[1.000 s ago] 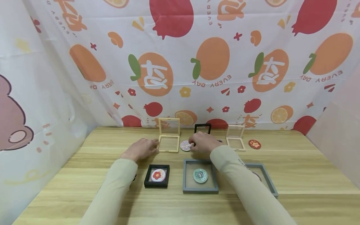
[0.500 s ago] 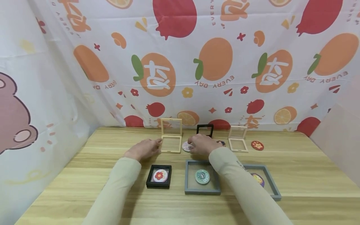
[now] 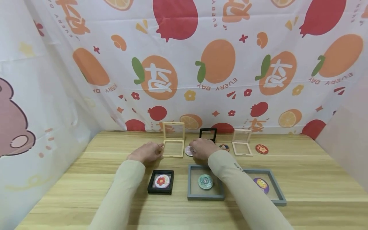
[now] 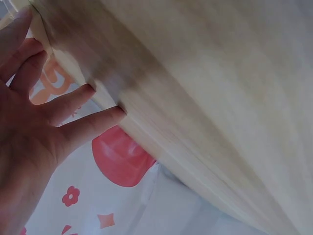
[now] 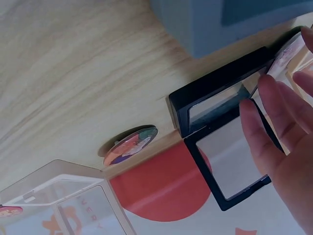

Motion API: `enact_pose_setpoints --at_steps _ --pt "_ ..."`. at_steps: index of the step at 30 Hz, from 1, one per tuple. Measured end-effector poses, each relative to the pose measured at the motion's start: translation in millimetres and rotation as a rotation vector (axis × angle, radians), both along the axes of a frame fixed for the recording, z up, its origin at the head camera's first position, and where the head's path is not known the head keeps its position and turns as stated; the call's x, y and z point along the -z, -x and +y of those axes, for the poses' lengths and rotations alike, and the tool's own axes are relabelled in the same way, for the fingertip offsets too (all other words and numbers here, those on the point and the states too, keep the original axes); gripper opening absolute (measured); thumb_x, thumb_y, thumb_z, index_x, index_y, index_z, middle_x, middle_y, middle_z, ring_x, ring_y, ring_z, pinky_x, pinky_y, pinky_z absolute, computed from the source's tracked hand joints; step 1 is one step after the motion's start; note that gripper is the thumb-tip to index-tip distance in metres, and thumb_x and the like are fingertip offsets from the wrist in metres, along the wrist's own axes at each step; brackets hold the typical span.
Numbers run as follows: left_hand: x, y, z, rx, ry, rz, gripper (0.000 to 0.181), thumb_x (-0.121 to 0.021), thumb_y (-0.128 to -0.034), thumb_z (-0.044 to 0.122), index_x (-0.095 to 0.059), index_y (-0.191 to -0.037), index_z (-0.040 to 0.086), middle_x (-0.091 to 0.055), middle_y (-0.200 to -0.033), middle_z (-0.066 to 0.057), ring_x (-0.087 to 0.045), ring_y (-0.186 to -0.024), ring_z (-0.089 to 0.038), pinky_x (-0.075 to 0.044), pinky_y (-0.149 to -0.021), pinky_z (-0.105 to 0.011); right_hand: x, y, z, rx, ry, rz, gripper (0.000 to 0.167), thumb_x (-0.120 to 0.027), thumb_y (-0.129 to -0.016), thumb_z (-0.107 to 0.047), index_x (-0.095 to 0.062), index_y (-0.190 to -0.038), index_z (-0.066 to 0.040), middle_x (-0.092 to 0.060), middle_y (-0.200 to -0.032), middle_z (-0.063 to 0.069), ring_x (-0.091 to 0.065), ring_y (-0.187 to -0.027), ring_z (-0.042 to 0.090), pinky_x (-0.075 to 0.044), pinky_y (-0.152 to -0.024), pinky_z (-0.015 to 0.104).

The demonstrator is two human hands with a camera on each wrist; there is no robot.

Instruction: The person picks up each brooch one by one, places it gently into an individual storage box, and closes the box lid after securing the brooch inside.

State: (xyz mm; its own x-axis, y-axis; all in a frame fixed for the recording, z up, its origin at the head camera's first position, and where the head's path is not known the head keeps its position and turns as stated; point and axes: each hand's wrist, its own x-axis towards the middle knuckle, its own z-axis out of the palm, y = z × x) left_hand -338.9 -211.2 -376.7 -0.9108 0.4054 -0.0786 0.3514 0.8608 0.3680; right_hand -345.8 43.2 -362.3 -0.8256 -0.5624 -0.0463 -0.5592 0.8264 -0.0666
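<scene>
My left hand (image 3: 148, 151) rests at the left edge of an opened pale-yellow display frame (image 3: 173, 157), touching its side; in the left wrist view its fingers (image 4: 93, 125) are spread, tips on the wood. To the right of that frame lies a pale round badge (image 3: 188, 151). The right hand (image 3: 203, 149) reaches over it with curled fingers, pinching its right edge; the fingers partly cover the badge (image 5: 288, 54). Behind this hand stands an opened black display frame (image 3: 208, 129), its lid upright. In the right wrist view the fingertips hang in front of that black frame (image 5: 210, 83).
A dark-patterned badge (image 3: 224, 147), an opened pale-pink frame (image 3: 242, 155) and a red badge (image 3: 262, 149) lie to the right. Nearer are a closed black frame (image 3: 160, 192) and two grey frames (image 3: 205, 197), holding badges. A fruit-print cloth (image 3: 187, 102) hangs behind the table.
My right hand has shifted slightly left and nearer, covering more of the pale badge; the dark-patterned badge beside it has come more into view. The left hand stays at the yellow frame's edge.
</scene>
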Motion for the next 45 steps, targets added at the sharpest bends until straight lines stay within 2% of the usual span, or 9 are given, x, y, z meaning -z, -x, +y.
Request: enact_pose_setpoints --at_steps 11,16,19,22,25,28,32,41,45 --pt "0.0 -0.2 -0.4 0.002 0.006 0.008 0.021 -0.069 -0.0955 0.008 -0.075 -0.114 0.0 -0.06 -0.138 -0.019 -0.035 -0.054 -0.012 -0.035 -0.052 -0.025 1.4 6.0 -1.7 0.012 0.007 -0.026 0.032 -0.079 -0.089 -0.016 -0.071 -0.12 -0.012 -0.071 -0.112 0.006 -0.066 -0.103 0.023 -0.055 -0.083 0.044" --pt "2.1 -3.8 2.9 0.034 -0.008 0.008 0.049 -0.069 -0.0953 0.008 -0.056 -0.14 -0.006 -0.072 -0.105 -0.018 -0.037 -0.056 -0.012 -0.037 -0.055 -0.025 5.7 5.5 1.8 0.017 0.015 -0.03 0.029 -0.079 -0.09 -0.015 -0.072 -0.118 -0.012 -0.07 -0.11 0.005 -0.064 -0.1 0.021 -0.054 -0.082 0.042" --pt "0.7 -7.5 4.0 0.068 -0.001 0.018 0.056 -0.07 -0.0956 0.01 -0.049 -0.144 -0.008 -0.072 -0.096 -0.015 -0.042 -0.058 -0.014 -0.041 -0.06 -0.028 7.7 5.7 3.0 0.02 0.002 -0.02 0.031 -0.078 -0.091 -0.018 -0.071 -0.121 -0.012 -0.069 -0.112 0.005 -0.063 -0.103 0.021 -0.054 -0.084 0.042" --pt "-1.0 -8.8 4.7 0.112 0.015 0.042 0.049 -0.071 -0.0949 0.011 -0.057 -0.138 -0.008 -0.07 -0.113 -0.021 -0.05 -0.068 -0.015 -0.047 -0.071 -0.032 8.2 6.1 2.4 0.02 -0.004 -0.013 0.032 -0.078 -0.091 -0.017 -0.071 -0.122 -0.012 -0.069 -0.113 0.005 -0.064 -0.103 0.022 -0.054 -0.084 0.042" --pt "-2.0 -8.8 6.3 0.141 0.02 0.042 0.028 -0.073 -0.0934 0.011 -0.073 -0.117 -0.003 -0.062 -0.133 -0.024 -0.049 -0.071 -0.015 -0.047 -0.075 -0.033 8.4 5.7 1.2 0.021 -0.021 -0.014 0.034 -0.077 -0.092 -0.017 -0.069 -0.124 -0.013 -0.069 -0.114 0.004 -0.064 -0.102 0.02 -0.053 -0.084 0.041" --pt "-3.3 -8.6 7.2 0.158 0.018 0.033 0.009 -0.074 -0.0921 0.01 -0.078 -0.092 0.002 -0.052 -0.145 -0.023 -0.043 -0.065 -0.013 -0.044 -0.07 -0.03 8.2 5.1 -0.8 0.018 -0.026 -0.022 0.032 -0.076 -0.092 -0.016 -0.069 -0.123 -0.013 -0.069 -0.112 0.003 -0.064 -0.1 0.019 -0.053 -0.084 0.039" --pt "-5.7 -9.2 6.6 0.137 0.006 0.016 0.013 -0.074 -0.0915 0.007 -0.074 -0.078 0.006 -0.051 -0.145 -0.023 -0.041 -0.062 -0.013 -0.04 -0.062 -0.027 6.1 3.7 -4.7 0.018 -0.001 -0.056 0.032 -0.074 -0.093 -0.013 -0.068 -0.124 -0.011 -0.067 -0.118 0.006 -0.062 -0.107 0.022 -0.052 -0.089 0.041" --pt "-9.0 -12.1 3.7 0.089 -0.011 -0.012 0.017 -0.075 -0.0911 0.008 -0.069 -0.075 0.008 -0.051 -0.145 -0.024 -0.062 -0.086 -0.021 -0.041 -0.066 -0.03 4.7 4.7 -9.7 0.053 0.01 -0.127 0.048 -0.078 -0.089 -0.019 -0.062 -0.134 -0.014 -0.061 -0.128 0.007 -0.06 -0.11 0.024 -0.052 -0.091 0.044" --pt "-5.8 -9.5 4.2 0.073 -0.021 -0.024 0.021 -0.074 -0.0914 0.007 -0.067 -0.072 0.009 -0.05 -0.146 -0.022 -0.053 -0.071 -0.016 -0.037 -0.062 -0.028 2.3 5.3 -6.7 0.041 0.017 -0.111 0.049 -0.079 -0.088 -0.018 -0.061 -0.134 -0.013 -0.06 -0.128 0.009 -0.059 -0.112 0.025 -0.05 -0.093 0.043"
